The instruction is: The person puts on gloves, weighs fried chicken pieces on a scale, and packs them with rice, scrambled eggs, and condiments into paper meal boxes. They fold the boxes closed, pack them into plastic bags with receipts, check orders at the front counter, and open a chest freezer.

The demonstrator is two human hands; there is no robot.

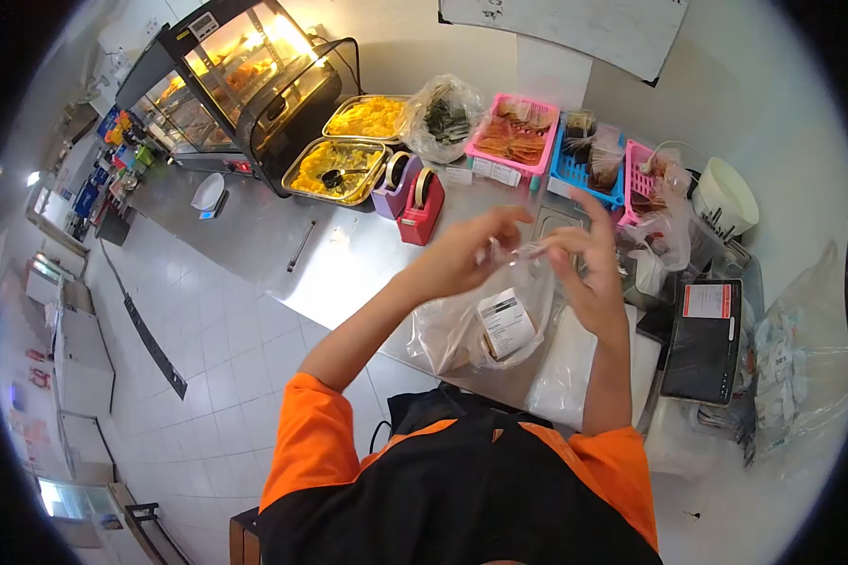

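Between my hands hangs a clear plastic bag [443, 328], its bottom at the steel counter [245, 235]. A white printed label [507, 323] shows on a packed item in its lower part; the item's kind is unclear. At the bag's gathered top, my left hand [466, 252] has bent fingers and thumb closed on the plastic. Opposite it, my right hand [589, 273] pinches the same gathered part, with one finger raised. The exact grip is partly hidden by the fingers.
Red and purple tape dispensers [420, 209] stand beyond my left hand, near trays of yellow food [334, 169] and a heated display case [245, 85]. Pink and blue baskets [513, 141] line the wall. A tablet [702, 344] and flat plastic bags [565, 363] lie at right.
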